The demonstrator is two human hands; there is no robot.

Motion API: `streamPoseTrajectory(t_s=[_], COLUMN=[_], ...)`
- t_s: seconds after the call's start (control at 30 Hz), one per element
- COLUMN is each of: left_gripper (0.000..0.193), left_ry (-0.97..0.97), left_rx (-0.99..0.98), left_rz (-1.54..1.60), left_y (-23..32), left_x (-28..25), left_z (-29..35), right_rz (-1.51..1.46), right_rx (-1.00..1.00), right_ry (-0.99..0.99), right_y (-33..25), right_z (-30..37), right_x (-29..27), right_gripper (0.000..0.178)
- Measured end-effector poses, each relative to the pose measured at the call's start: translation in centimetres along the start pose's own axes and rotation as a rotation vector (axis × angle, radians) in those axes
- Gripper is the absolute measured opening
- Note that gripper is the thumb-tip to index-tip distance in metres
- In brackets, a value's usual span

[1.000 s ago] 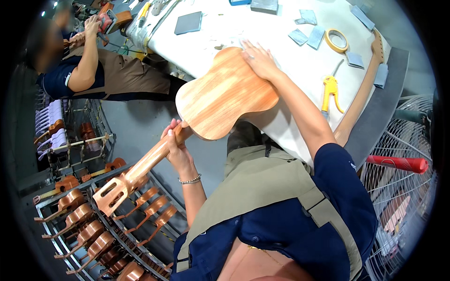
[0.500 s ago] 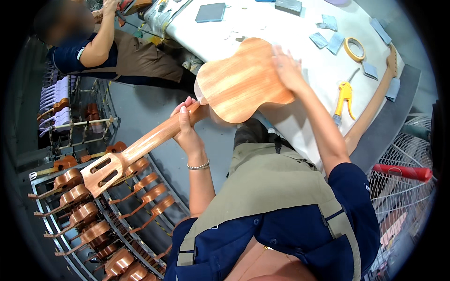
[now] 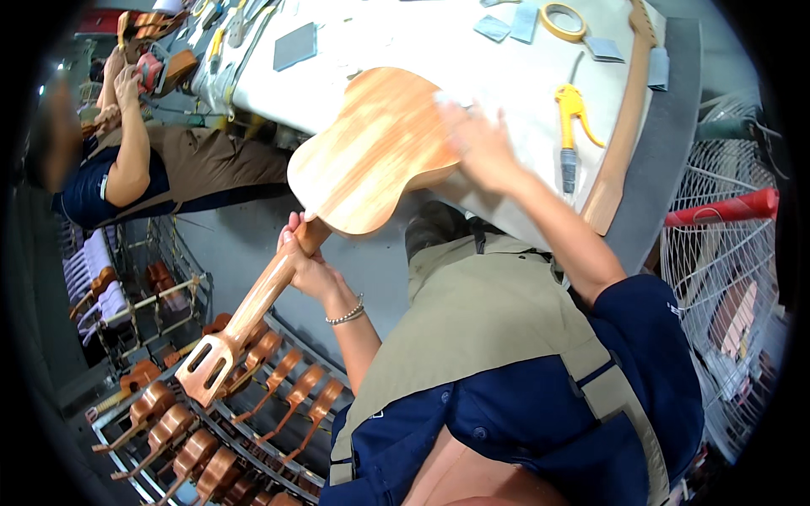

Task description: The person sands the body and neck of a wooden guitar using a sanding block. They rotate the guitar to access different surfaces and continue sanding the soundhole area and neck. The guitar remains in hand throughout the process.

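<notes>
A bare-wood ukulele (image 3: 375, 148) is held tilted, its flat back facing up and its slotted headstock pointing to the lower left. My left hand (image 3: 308, 261) is closed around the neck, close to where it meets the body. At the body's right edge is my right hand (image 3: 481, 148), smeared by motion. Its fingers look partly stretched, and a small pale patch shows by the fingertips; I cannot make out what it is. The ukulele body overlaps the front edge of the white-covered table (image 3: 388, 42).
On the table lie a yellow air blow gun (image 3: 570, 105), masking tape (image 3: 563, 21), a grey-blue pad (image 3: 295, 47), abrasive pieces (image 3: 523, 22) and a loose neck (image 3: 624, 126). Racked ukuleles (image 3: 194, 451) stand lower left, a fan (image 3: 717, 228) right. A co-worker (image 3: 126, 169) works far left.
The ukulele has shifted left and its headstock has swung down toward me. My right hand has moved left with the body's edge. The view has turned, so the table's things appear shifted.
</notes>
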State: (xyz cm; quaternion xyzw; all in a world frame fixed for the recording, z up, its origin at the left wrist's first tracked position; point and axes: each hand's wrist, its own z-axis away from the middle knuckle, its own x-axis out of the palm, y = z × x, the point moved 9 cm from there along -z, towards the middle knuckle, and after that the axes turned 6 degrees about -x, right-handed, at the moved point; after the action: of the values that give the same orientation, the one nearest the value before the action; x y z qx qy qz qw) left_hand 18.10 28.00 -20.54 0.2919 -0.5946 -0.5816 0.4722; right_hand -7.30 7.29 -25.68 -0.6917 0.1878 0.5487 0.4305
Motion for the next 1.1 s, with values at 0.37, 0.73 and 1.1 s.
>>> streamPoseTrajectory(t_s=[0.37, 0.73, 1.1], left_gripper=[0.029, 0.028, 0.026], left_ry=[0.054, -0.096, -0.147], left_rx=[-0.050, 0.043, 0.060], left_rz=[0.017, 0.002, -0.084], left_y=[-1.0, 1.9, 2.7], left_x=[-1.1, 1.5, 2.2], left_z=[-0.5, 1.6, 0.2], right_rz=[-0.054, -0.361, -0.104], right_rx=[-0.380, -0.739, -0.523], right_ry=[0.009, -0.070, 0.216], right_y=[-6.3, -17.4, -9.6], right_z=[2.4, -0.6, -8.4], right_x=[-1.2, -5.3, -1.6], right_gripper=[0.058, 0.075, 0.052])
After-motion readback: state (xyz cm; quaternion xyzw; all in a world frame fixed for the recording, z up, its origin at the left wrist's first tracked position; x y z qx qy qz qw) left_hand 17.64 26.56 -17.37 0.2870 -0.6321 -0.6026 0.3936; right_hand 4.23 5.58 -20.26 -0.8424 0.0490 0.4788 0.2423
